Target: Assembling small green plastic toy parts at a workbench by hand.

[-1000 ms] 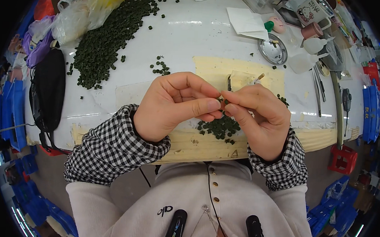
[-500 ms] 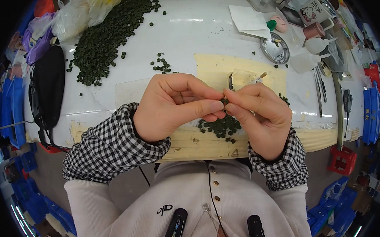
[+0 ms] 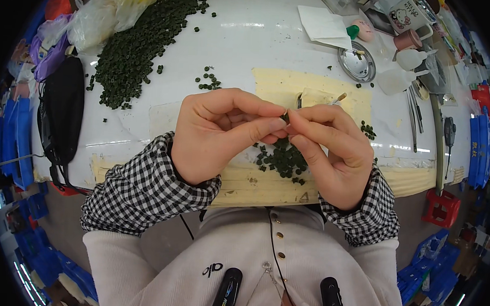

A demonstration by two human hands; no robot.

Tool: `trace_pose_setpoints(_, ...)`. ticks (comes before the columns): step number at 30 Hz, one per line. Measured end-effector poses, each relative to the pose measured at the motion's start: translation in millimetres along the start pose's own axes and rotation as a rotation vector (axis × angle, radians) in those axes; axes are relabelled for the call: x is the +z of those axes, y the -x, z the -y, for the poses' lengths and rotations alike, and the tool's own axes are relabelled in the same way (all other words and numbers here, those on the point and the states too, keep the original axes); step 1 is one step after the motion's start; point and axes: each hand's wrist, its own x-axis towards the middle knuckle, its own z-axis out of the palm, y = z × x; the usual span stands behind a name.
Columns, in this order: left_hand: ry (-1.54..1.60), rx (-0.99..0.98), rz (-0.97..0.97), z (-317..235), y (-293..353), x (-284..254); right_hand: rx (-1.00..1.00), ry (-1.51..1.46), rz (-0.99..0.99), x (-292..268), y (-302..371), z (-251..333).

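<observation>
Left hand (image 3: 221, 135) and right hand (image 3: 328, 152) meet above table edge, fingertips pinched narrow on one small dark green bead (image 3: 285, 117) between them. Just beyond and under hands, small heap of beads (image 3: 283, 159) on yellow mat (image 3: 276, 85). Further, few loose beads (image 3: 207, 80). Far left, big pile of green beads (image 3: 137, 47): judging by it, most work remains. Far right, round metal dish (image 3: 356, 62).

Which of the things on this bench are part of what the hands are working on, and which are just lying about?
In use:
- left hand and right hand, fingertips pinching a small dark green bead
- small bead pile under the hands
- big bead heap

Lying about:
- round metal dish
- black pouch
- white paper
- plastic bags
</observation>
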Motion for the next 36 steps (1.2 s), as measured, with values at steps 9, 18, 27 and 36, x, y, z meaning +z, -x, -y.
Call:
trace_pose_setpoints(9, -0.128, 0.04, -0.022, -4.1, -0.5, -0.8, 0.012, -0.035, 0.018, 1.2, 0.1, 0.2)
trace_pose_setpoints(18, -0.157, 0.076, -0.009, -3.3, 0.1, -0.9, -0.011, -0.002, 0.015, 0.6, 0.0, -0.6)
trace_pose_setpoints(27, -0.18, 0.133, 0.032, -1.0, -0.2, -4.0, -0.02, -0.028, 0.032, 0.3, 0.4, -2.3)
trace_pose_setpoints(36, -0.163, 0.104, 0.024, -0.6, 0.0, -2.7, -0.033, 0.03, 0.043, -1.9, 0.3, 0.5)
